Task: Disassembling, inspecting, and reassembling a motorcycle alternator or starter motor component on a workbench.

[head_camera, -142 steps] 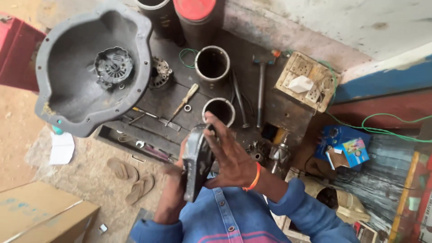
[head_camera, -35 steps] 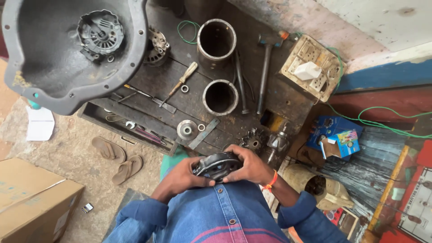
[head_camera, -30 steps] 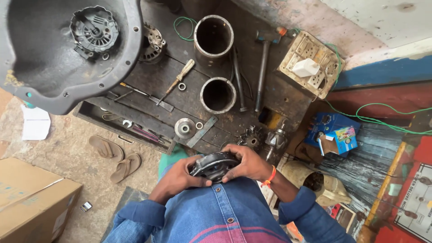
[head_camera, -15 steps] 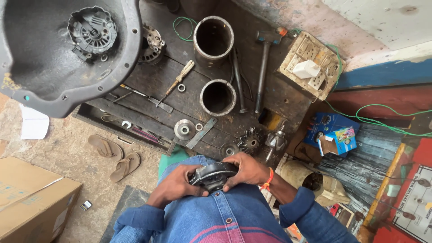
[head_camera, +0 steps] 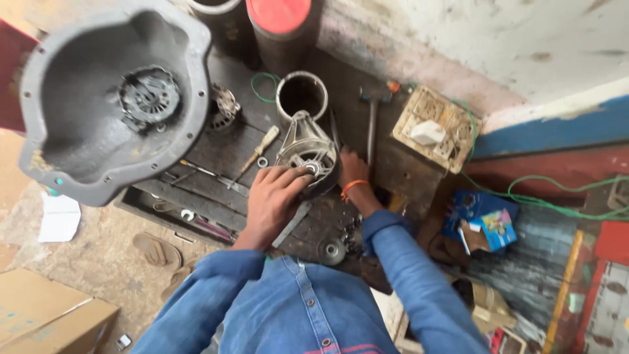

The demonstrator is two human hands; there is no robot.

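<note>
A grey metal alternator housing (head_camera: 306, 145) stands on the dark workbench (head_camera: 229, 141), over one of the metal cylinders. My left hand (head_camera: 272, 200) rests on its lower front, fingers curled around the hub. My right hand (head_camera: 350, 167), with an orange band at the wrist, grips the housing's right side and is partly hidden behind it. A second open metal cylinder (head_camera: 301, 95) stands just beyond the housing.
A large grey bell-shaped casing (head_camera: 59, 131) with an alternator part (head_camera: 151, 98) inside fills the left. A screwdriver (head_camera: 259, 147), a hammer (head_camera: 371, 121), a pulley (head_camera: 332, 250) and small parts lie on the bench. A wooden board with a switch (head_camera: 436, 131) sits right; sandals (head_camera: 154, 252) and cardboard boxes (head_camera: 46, 314) lie below.
Both hands lifted the housing from in front of my chest and set it upright over the nearer cylinder on the bench. The view shifted toward the bench.
</note>
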